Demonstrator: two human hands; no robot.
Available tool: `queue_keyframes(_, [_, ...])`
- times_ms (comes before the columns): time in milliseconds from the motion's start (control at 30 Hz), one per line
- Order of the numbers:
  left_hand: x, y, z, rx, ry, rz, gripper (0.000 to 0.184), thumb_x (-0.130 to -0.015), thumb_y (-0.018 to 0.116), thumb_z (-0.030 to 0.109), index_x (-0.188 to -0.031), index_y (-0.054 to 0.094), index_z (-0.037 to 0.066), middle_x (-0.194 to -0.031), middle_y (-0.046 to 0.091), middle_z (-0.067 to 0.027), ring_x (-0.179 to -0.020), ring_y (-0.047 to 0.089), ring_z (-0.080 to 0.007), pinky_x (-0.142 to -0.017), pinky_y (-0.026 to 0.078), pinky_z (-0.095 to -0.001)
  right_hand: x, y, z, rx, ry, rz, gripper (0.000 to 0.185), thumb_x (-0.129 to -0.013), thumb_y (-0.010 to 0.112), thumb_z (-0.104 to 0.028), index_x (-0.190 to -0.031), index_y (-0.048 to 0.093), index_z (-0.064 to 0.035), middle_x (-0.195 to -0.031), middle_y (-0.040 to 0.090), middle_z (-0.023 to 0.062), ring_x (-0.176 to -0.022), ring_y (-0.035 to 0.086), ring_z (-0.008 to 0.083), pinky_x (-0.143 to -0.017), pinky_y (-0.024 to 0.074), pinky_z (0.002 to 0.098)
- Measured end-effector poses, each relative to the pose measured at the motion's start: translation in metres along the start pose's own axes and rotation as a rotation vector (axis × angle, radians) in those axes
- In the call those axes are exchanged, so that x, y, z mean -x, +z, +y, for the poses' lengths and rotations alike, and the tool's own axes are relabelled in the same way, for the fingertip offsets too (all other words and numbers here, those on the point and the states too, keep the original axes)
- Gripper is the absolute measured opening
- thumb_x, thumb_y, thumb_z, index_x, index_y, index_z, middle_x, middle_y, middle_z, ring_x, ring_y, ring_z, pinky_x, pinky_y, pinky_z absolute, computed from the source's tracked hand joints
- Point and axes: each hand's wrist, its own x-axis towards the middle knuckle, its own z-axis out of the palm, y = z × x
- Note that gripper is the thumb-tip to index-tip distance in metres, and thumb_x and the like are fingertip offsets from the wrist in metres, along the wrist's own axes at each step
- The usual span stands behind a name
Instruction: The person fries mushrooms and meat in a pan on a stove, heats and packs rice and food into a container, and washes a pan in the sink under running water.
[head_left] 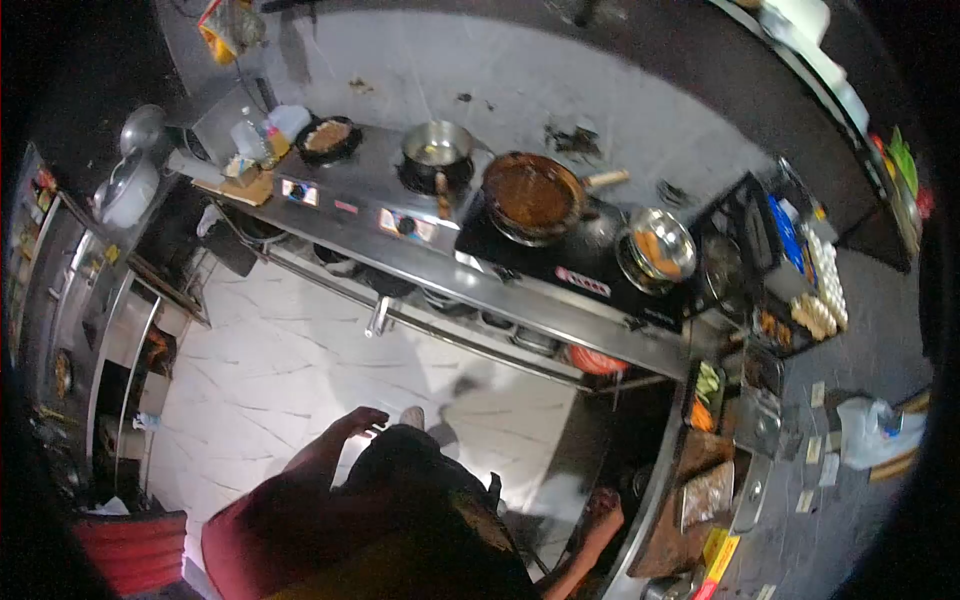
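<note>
My left hand (364,421) hangs in front of my body above the pale tiled floor (300,345). Its fingers are loosely stretched and hold nothing. On the other side, my right hand (603,512) is beside the edge of the right-hand counter (655,500), with its fingers curled in. Whatever may be inside that hand is hidden. Nearest to it on the counter are a brown cutting board (664,535) and a clear plastic bag of brown food (707,496). I cannot tell whether the hand touches the counter edge.
Along the far stove counter stand a black pan (328,140), a steel saucepan (438,145), a brown-stained wok (530,195) and a steel bowl (660,250). Egg trays (825,275) sit at the right. A red stool (130,550) is at lower left.
</note>
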Motion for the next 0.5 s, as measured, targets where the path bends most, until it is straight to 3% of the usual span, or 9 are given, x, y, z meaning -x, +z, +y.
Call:
queue_keyframes(67, [0.026,-0.047,-0.009,0.154,0.097,0.103,0.038,-0.091,0.062,0.029,-0.127,0.063,0.016,-0.108,0.07,-0.0037,-0.084,0.069,-0.0182,-0.065,0.053,-0.0288,-0.017,0.099,-0.074,0.54,-0.625,-0.213,0.027,-0.097,0.057,-0.018,-0.11,0.063,0.005,-0.084,0.068,0.0179,-0.076,0.066,0.0293,-0.069,0.0523,0.0381])
queue_keyframes(100, [0.031,-0.078,-0.022,0.185,0.147,0.17,0.04,-0.09,0.064,0.028,-0.127,0.062,0.014,-0.108,0.07,-0.0041,-0.084,0.069,-0.0183,-0.064,0.052,-0.027,-0.014,0.159,-0.127,0.116,-0.242,-0.413,0.027,-0.098,0.055,-0.02,-0.107,0.064,0.0037,-0.087,0.068,0.0141,-0.08,0.066,0.0183,-0.071,0.0521,0.0294])
queue_keyframes(133, [0.043,-0.108,-0.04,0.382,0.399,0.034,0.042,-0.086,0.07,0.023,-0.126,0.062,0.011,-0.108,0.071,-0.0052,-0.083,0.069,-0.0172,-0.063,0.053,-0.029,-0.009,0.205,-0.187,0.08,-0.284,-0.509,0.027,-0.099,0.055,-0.02,-0.108,0.064,0.0033,-0.081,0.067,0.0149,-0.072,0.066,0.0185,-0.068,0.0517,0.0277])
queue_keyframes(233, [0.077,-0.153,-0.061,0.429,0.274,0.281,0.05,-0.083,0.07,0.014,-0.13,0.057,0.007,-0.11,0.07,-0.0105,-0.08,0.067,-0.0178,-0.061,0.055,-0.0255,-0.035,0.34,-0.276,0.11,-0.501,-0.656,0.031,-0.101,0.054,-0.025,-0.114,0.062,0.002,-0.085,0.067,0.0179,-0.083,0.069,0.0335,-0.077,0.0536,0.039])
queue_keyframes(300, [0.098,-0.17,-0.072,0.502,0.144,0.38,0.045,-0.089,0.062,0.022,-0.132,0.056,0.01,-0.109,0.071,-0.0093,-0.082,0.065,-0.0193,-0.064,0.052,-0.0316,-0.06,0.421,-0.324,0.026,-0.717,-0.542,0.041,-0.102,0.051,-0.034,-0.115,0.061,0.0042,-0.093,0.067,0.019,-0.081,0.067,0.0201,-0.073,0.053,0.0382])
queue_keyframes(367, [0.116,-0.175,-0.08,0.669,0.006,0.513,0.041,-0.093,0.057,0.026,-0.132,0.057,0.015,-0.108,0.073,-0.0055,-0.082,0.065,-0.0198,-0.067,0.048,-0.0378,-0.104,0.503,-0.339,0.153,-0.646,-0.483,0.055,-0.099,0.052,-0.046,-0.12,0.059,0.0046,-0.102,0.066,0.0211,-0.093,0.068,0.0247,-0.079,0.0533,0.0391])
queue_keyframes(433, [0.137,-0.157,-0.095,0.584,0.095,0.65,0.039,-0.093,0.056,0.029,-0.129,0.06,0.015,-0.109,0.073,-0.0041,-0.084,0.065,-0.0195,-0.071,0.05,-0.0392,-0.137,0.557,-0.372,-0.013,0.061,-0.887,0.07,-0.093,0.055,-0.059,-0.126,0.055,0.0035,-0.104,0.066,0.0218,-0.095,0.069,0.0328,-0.079,0.0552,0.0403])
queue_keyframes(467, [0.14,-0.148,-0.104,0.654,0.112,0.713,0.041,-0.089,0.061,0.028,-0.128,0.061,0.016,-0.107,0.073,-0.0042,-0.086,0.066,-0.019,-0.072,0.051,-0.0386,-0.143,0.573,-0.388,-0.045,0.258,-0.964,0.076,-0.088,0.058,-0.065,-0.126,0.054,0.0005,-0.106,0.065,0.0228,-0.091,0.07,0.0374,-0.077,0.0572,0.0406])
queue_keyframes(500, [0.147,-0.134,-0.102,0.712,0.09,0.79,0.039,-0.087,0.064,0.027,-0.125,0.063,0.016,-0.095,0.072,-0.0037,-0.079,0.064,-0.0173,-0.067,0.05,-0.0362,-0.14,0.588,-0.399,-0.222,0.377,-1.082,0.065,-0.09,0.061,-0.058,-0.118,0.056,-0.0004,-0.083,0.065,0.0136,-0.066,0.067,0.0243,-0.059,0.0547,0.0328])
